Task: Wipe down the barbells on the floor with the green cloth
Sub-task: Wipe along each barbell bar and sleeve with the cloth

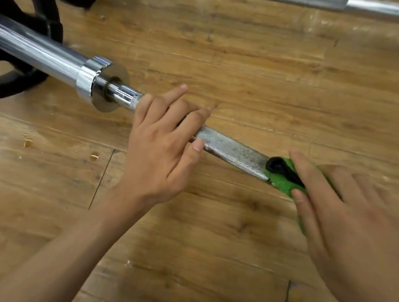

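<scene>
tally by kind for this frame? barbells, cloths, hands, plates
Barbells: 2, the near barbell under both hands, the far barbell along the top edge.
Green cloth: 1, wrapped on the near barbell.
Hands: 2, left hand and right hand.
Black weight plate: 1 plainly seen; the dark shape behind it is unclear.
Total: 6.

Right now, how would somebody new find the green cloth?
Find the long silver steel barbell lying slantwise across the brown wooden floor. Follow it past the left hand to the right hand. The fuzzy green cloth it grips there is the only green thing.
</scene>
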A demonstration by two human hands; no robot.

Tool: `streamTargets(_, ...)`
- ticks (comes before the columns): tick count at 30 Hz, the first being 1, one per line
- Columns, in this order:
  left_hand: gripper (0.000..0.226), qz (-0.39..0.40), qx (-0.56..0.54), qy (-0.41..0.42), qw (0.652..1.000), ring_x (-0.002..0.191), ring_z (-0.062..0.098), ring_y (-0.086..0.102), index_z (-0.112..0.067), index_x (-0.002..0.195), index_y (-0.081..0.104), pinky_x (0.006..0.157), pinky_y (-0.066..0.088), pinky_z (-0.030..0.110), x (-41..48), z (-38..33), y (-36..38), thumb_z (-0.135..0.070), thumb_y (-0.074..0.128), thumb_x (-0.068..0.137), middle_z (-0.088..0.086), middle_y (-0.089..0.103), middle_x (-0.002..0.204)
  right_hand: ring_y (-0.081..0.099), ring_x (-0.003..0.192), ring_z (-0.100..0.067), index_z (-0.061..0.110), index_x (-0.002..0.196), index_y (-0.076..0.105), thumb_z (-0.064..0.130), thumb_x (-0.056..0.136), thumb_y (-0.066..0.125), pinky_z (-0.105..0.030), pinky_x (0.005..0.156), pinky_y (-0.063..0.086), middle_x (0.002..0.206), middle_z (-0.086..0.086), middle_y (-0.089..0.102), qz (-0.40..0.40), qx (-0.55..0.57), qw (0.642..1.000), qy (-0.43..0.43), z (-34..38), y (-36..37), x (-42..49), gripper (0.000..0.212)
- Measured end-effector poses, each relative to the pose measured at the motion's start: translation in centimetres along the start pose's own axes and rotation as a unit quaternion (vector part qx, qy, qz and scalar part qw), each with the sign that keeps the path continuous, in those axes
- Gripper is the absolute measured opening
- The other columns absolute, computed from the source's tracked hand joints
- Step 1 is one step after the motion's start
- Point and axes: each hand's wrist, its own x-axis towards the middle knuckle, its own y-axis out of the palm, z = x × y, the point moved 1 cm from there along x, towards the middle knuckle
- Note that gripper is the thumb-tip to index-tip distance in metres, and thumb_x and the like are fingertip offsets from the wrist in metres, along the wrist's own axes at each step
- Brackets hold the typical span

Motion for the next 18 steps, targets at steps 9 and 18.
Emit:
streamTargets(9, 0.083, -0.047, 0.07, 0.022, 0.996, 0.132, 0.036, 0.054, -0.008, 0.139, 0.065, 0.109, 0.032, 0.052, -3.6, 0.1, 0.5, -0.06, 0.011, 0.103, 0.013, 0.067, 0.132, 0.058, 0.09, -0.039, 0.014, 0.153, 0.046, 0.03, 0.103, 0.043, -0.048, 0.076, 0.048, 0.112, -0.012, 0.063, 0.028, -0.002, 0.999, -0.038, 5.6, 0.5, 1.2, 0.053)
streamTargets(18, 0.08, -0.113, 0.098, 0.028, 0.988, 0.141, 0.031, 0.039, -0.016, 0.146, 0.049, 0.123, 0.018, 0.045, -8.9, 0.0, 0.1, -0.069, 0.013, 0.099, 0.01, 0.052, 0.142, 0.054, 0.088, -0.04, 0.005, 0.146, 0.053, 0.022, 0.097, 0.052, -0.05, 0.072, 0.05, 0.106, -0.018, 0.06, 0.026, -0.002, 1.0, -0.016, 6.1, -0.2, -4.6, 0.052)
